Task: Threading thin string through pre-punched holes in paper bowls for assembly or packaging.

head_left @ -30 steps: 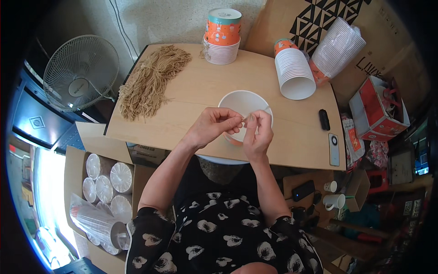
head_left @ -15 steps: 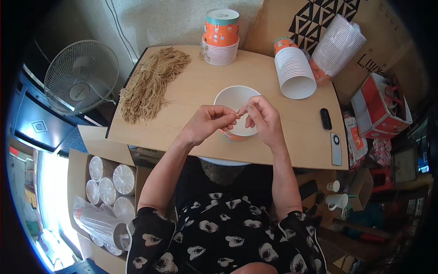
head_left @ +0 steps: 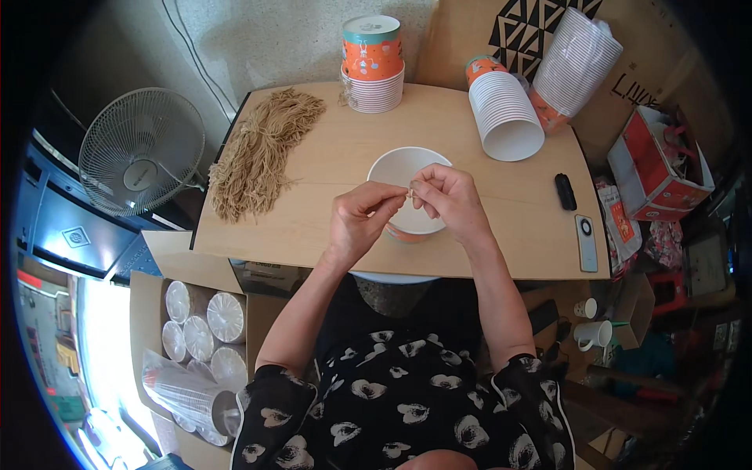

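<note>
My left hand (head_left: 365,218) and my right hand (head_left: 453,202) meet fingertip to fingertip over a white-lined paper bucket (head_left: 407,157). Both are closed in a pinch. Between them is a small tan bit of string (head_left: 410,193), mostly hidden by the fingers. The bucket stands upright with its mouth up, and a little of its orange outside shows below the rim. To the left on the table lies a thick bundle of tan strings (head_left: 262,153), gathered near its upper part.
At the table's (head_left: 329,243) back stands an upside-down stack of orange paper buckets (head_left: 373,63). Another stack (head_left: 509,113) lies tilted, beside a plastic-wrapped one (head_left: 578,63). A black object (head_left: 564,192) and a phone (head_left: 586,243) lie right. Left are a fan (head_left: 141,149) and a carton (head_left: 149,329) of wrapped stacks.
My fingertips have drawn closer together, and my right hand has turned inward and down a little. The whole view has shifted slightly.
</note>
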Motion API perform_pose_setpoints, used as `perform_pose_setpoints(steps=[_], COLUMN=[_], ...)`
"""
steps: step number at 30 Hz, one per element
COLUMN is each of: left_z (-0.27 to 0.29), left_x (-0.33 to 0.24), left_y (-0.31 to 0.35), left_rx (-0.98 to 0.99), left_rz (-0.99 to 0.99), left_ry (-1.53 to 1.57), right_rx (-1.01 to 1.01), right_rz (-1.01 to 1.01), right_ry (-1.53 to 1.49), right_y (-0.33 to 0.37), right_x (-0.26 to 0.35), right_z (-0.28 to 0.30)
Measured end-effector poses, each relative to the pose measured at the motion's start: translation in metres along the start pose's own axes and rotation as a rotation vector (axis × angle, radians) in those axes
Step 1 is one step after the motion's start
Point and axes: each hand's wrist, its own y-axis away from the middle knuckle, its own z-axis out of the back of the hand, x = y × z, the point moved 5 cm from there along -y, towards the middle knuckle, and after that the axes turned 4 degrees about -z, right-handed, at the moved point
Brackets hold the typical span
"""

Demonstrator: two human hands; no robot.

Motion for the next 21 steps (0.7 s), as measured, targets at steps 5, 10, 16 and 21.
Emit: perform_pose_setpoints(steps=[5, 10, 16, 21], left_z=[-0.006, -0.002, 0.005, 0.014], left_x=[0.0, -0.011, -0.015, -0.005], left_y=[0.006, 0.004, 0.003, 0.004], left_rx=[-0.121, -0.114, -0.084, -0.007], left_rz=[0.056, -0.099, -0.17, 0.178], left_ry=[0.103, -0.085, -0.234, 0.08], right_rx=[-0.026, -0.051, -0.04, -0.32], right_rz=[-0.024, -0.04, -0.073, 0.159], right_ry=[-0.001, 0.052, 0.108, 0.239], right_y=[-0.003, -0.003, -0.004, 0.009], right_x=[-0.008, -0.01, -0.012, -0.003], right_z=[-0.003, -0.006, -0.006, 0.002])
